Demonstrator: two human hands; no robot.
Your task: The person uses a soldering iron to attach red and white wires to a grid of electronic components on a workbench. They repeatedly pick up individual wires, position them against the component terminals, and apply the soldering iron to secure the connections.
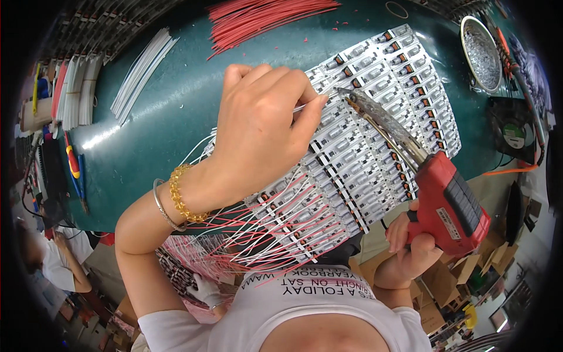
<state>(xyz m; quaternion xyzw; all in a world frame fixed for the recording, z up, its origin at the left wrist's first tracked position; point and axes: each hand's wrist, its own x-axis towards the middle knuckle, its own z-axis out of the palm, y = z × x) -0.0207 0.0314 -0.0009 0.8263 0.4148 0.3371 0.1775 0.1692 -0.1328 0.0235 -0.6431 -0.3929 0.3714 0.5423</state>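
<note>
A large panel of small circuit boards (375, 158) lies slantwise on the green table, each board carrying small metal and orange parts. Above its far left part is my left hand (261, 120), closed, thumb and forefinger pinching a thin white wire (300, 108) by the boards. My right hand (410, 246) grips a red soldering gun (451, 205) from the right. Its dark tip points down at the boards, just right of my left fingertips. Red and white wires (293, 220) fan out from the near-left rows of the panel; my left forearm hides some.
Cut red wires (258, 23) lie at the far edge and white ones (143, 73) at the left. A metal dish (481, 54) and a black fan (511, 135) stand right. A red-yellow screwdriver (73, 163) lies left. Another person (64, 258) sits beyond the table's left end.
</note>
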